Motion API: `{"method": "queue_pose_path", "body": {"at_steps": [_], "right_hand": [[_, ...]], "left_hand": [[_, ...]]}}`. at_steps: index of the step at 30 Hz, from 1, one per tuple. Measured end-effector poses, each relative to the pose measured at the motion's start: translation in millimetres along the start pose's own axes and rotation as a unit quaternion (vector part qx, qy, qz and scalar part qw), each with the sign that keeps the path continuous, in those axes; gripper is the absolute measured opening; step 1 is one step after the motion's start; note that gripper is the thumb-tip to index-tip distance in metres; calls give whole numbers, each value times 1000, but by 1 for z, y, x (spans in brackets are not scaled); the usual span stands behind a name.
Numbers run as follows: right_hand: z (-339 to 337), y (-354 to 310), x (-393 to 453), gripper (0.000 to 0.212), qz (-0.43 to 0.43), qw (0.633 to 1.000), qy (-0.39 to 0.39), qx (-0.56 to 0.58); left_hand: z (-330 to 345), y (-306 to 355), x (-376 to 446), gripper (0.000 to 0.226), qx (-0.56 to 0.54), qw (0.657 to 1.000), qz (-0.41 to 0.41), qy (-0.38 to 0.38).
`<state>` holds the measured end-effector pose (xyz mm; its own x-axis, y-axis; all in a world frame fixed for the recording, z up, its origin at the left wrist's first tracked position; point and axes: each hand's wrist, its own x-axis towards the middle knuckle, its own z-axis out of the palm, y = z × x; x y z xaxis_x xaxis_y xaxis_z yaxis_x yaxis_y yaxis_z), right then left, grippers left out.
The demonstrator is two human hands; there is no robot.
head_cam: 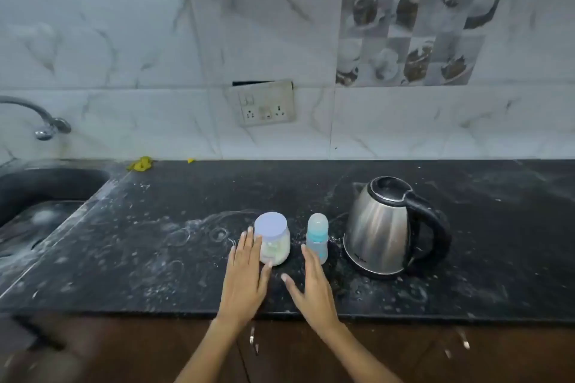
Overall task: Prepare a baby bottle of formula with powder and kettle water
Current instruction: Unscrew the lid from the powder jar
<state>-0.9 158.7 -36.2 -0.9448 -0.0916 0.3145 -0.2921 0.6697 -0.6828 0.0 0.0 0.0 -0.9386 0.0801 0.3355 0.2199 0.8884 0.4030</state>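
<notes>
Landmark = steel kettle [393, 227], upright on the black counter [155, 258], lid closed, black handle on its right side, spout to the back left.

Baby bottle [317, 239]: just left of the kettle, upright, clear cap on, teal collar; close to the kettle base but not touching as far as I can tell.

Powder jar [273, 238]: further left of the kettle, just beyond the bottle, upright w/ pale lilac lid on, white powder inside.

Left hand [245, 277]: left of the kettle, at the jar's near-left side, fingers straight & together, thumb tip at the jar's base. Grip is flat and wide, not wrapped round anything; fingers lie against or just beside the jar wall, can't tell which.

Right hand [312, 286]: front-left of the kettle, fingers straight, thumb spread out, holding nothing. Fingertips reach the near-left side of the bottle; contact unclear.

Sink [46, 190] & tap [37, 118]: far left of the kettle. Socket plate [266, 107] on the tiled wall behind, left of the kettle. Counter is dusted w/ white specks.
</notes>
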Motion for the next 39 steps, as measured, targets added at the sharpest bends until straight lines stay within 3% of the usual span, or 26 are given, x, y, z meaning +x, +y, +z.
{"method": "queue_pose_path", "body": {"at_steps": [2,6,13,19,22,24,26,31,35,39], "right_hand": [[8,-7,19,103,60,996,-14,67],[23,-14,50,100,129,985,-11,111],[42,-5,81,120,159,976,5,149],[49,-2,89,97,139,978,18,156],[49,-2,93,94,139,979,25,149],[48,-3,93,94,141,978,21,152],[51,-2,93,93,156,976,23,151],[51,-7,92,92,163,976,25,145],[49,-9,92,93,168,974,25,152],[47,-8,90,83,173,970,23,167]], "left_hand": [[-6,-5,13,74,-33,999,4,-32],[-13,-15,41,74,-55,995,20,-77],[-15,-33,81,80,-33,985,84,-145],[-14,-40,108,82,-35,983,114,-136],[-13,-47,131,89,-19,965,155,-209],[-14,-45,140,82,-17,948,186,-257],[-14,-43,145,69,32,938,225,-263],[-8,-35,138,54,196,917,289,-191],[-3,-42,139,60,242,893,358,-124],[-17,-42,152,70,266,860,349,-260]]}}
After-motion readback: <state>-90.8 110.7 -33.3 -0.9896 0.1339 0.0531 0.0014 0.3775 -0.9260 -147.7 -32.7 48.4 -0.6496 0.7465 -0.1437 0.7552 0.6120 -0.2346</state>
